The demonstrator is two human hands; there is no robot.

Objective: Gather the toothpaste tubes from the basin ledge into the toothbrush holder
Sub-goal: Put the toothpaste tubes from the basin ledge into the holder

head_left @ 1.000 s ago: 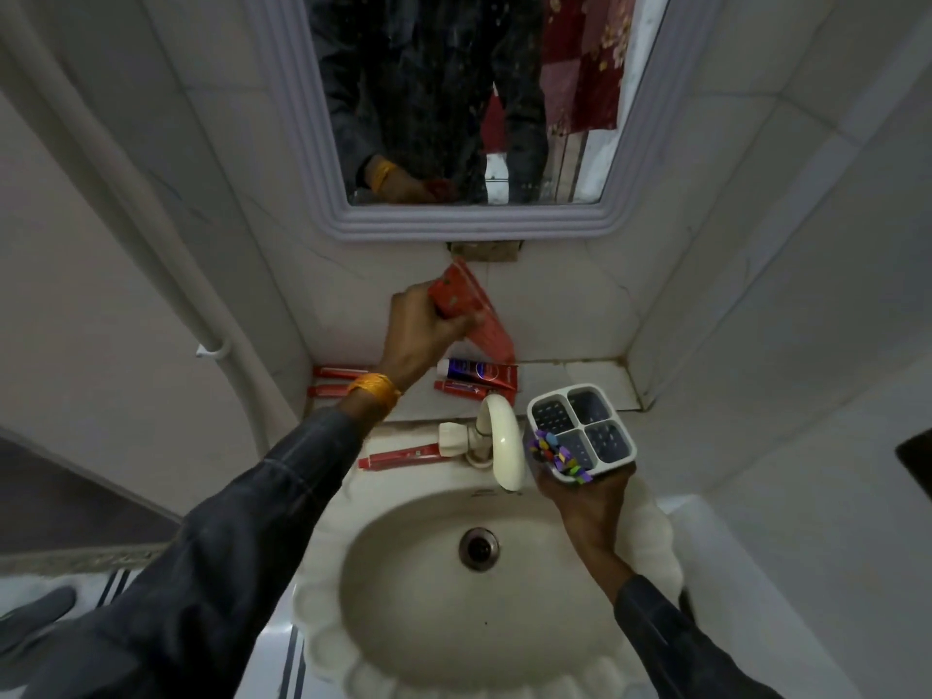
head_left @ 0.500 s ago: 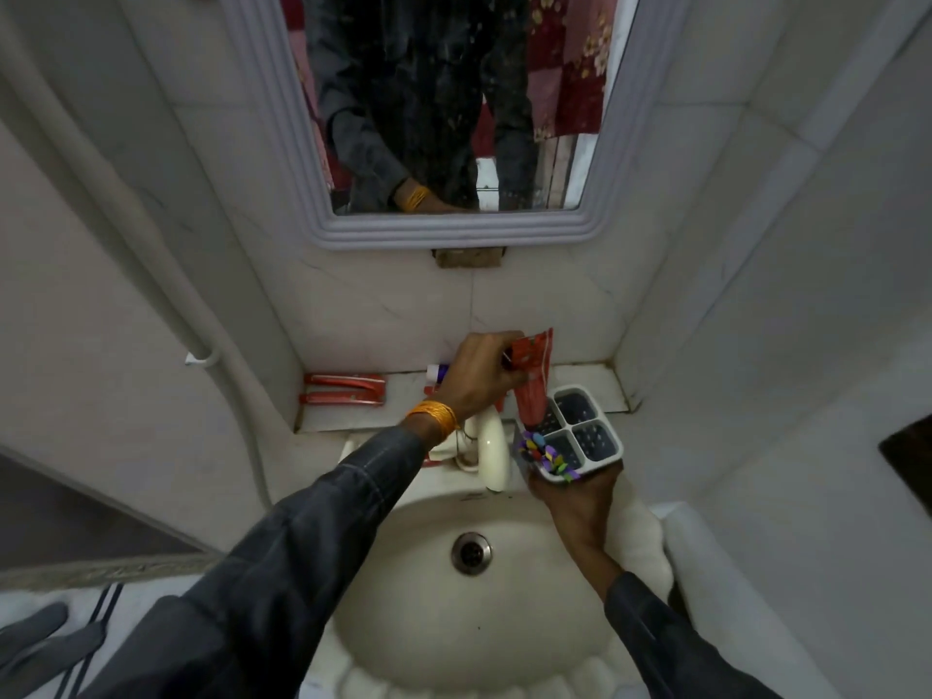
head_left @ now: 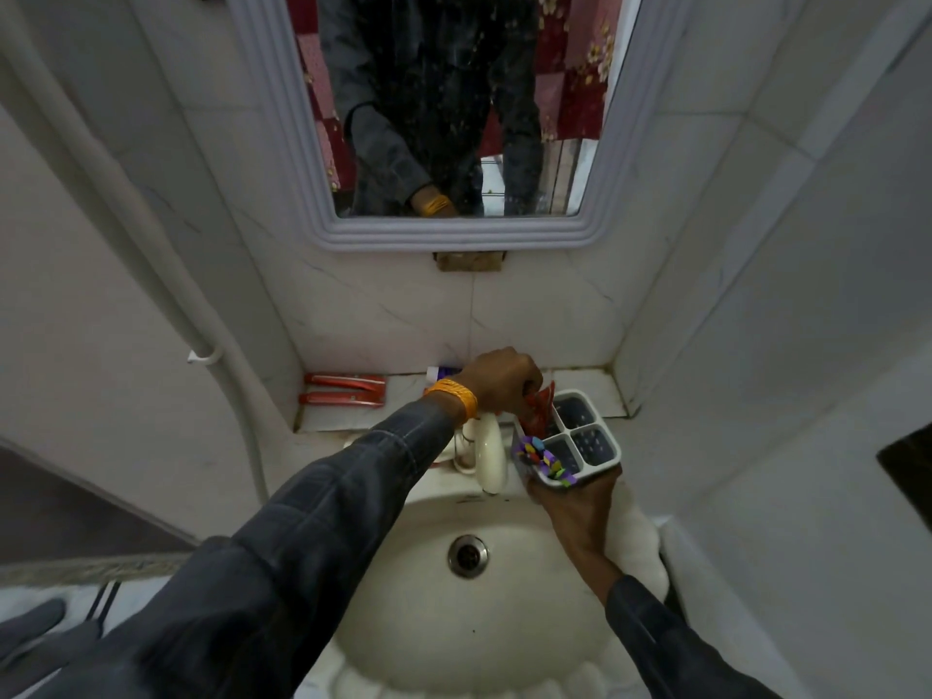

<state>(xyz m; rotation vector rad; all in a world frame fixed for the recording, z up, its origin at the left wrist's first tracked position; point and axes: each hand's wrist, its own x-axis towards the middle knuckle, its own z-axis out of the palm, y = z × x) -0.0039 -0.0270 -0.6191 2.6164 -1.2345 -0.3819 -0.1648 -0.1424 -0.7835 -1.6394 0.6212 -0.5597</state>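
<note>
a red toothpaste tube (head_left: 538, 407) is pinched in the left hand (head_left: 502, 380) and pushed into the toothbrush holder (head_left: 570, 436), which is gripped from below by the right hand (head_left: 575, 502). the tube is judged soft, light and crushable, best held near its stiffer end.

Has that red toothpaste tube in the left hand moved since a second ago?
Yes. The red toothpaste tube came down from the wall below the mirror frame and rightward, past the tap, into the toothbrush holder held by the right hand.
</note>
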